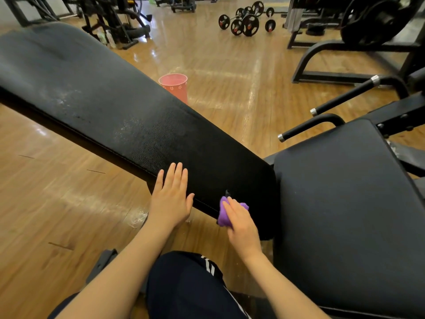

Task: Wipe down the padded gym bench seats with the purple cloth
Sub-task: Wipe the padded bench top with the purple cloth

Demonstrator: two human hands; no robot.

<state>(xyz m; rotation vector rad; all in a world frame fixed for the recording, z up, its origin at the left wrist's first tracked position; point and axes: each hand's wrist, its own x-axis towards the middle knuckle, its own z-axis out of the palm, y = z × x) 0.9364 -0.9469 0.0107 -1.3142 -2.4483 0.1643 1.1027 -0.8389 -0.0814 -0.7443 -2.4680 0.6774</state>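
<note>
Your left hand (171,199) rests flat on the long pad (128,116) while your right hand (239,223) bunches the purple cloth (222,214) at its edge; so small a wad may skip the streaked upper part.

This is a gym. A long black padded bench (128,116) runs across the near middle, with a second padded seat (345,203) just beside it on the right, bolted to a black steel frame with chrome-tipped handles (342,97). On the far side, barbells with round weight plates (247,21) lie on the glossy wooden floor (230,72). More black machines stand at far left (115,17) and far right, where a large weight plate (377,19) hangs on a frame. A pink bin (176,86) stands behind the bench.
</note>
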